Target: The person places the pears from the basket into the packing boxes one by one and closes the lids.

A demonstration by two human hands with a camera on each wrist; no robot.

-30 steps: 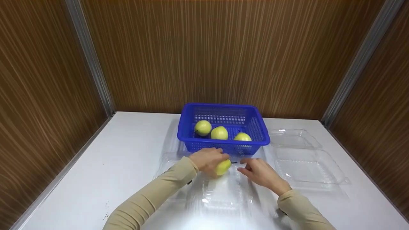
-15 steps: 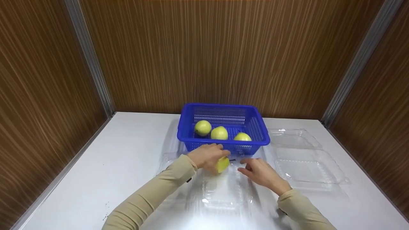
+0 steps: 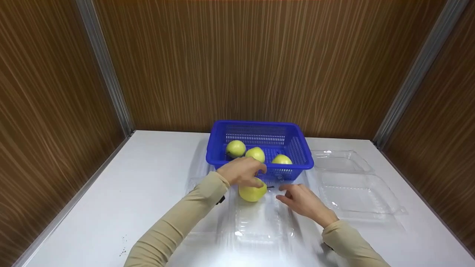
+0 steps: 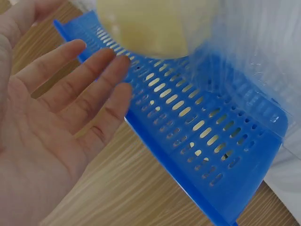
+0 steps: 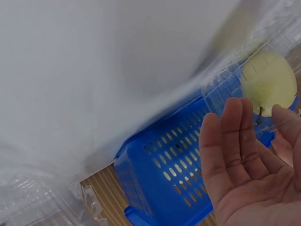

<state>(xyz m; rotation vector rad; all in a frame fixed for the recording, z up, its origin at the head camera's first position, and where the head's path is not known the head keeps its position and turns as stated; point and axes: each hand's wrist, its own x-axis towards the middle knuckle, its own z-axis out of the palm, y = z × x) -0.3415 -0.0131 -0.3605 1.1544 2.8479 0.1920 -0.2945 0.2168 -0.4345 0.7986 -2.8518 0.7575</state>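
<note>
A yellow-green pear [image 3: 252,193] with a long dark stem lies at the far end of a clear plastic container [image 3: 259,227] in front of the basket. Just over it, my left hand [image 3: 240,171] has loosened its fingers; in the left wrist view, a gap shows between the spread fingers [image 4: 101,101] and the pear [image 4: 146,28]. To the right of the pear, my right hand [image 3: 302,200] hovers by the container with nothing in its grasp. Its relaxed fingers [image 5: 214,146] point toward the stem in the right wrist view.
A blue perforated basket [image 3: 259,165] with three pears [image 3: 236,148] stands behind the container. Clear open containers [image 3: 356,194] lie on the right of the white table [image 3: 148,178]. Brown wood-grain panels [image 3: 259,66] enclose the back and sides.
My left hand has let go of the pear and lifted slightly toward the basket, exposing more of the fruit. The right hand has stayed where it was.
</note>
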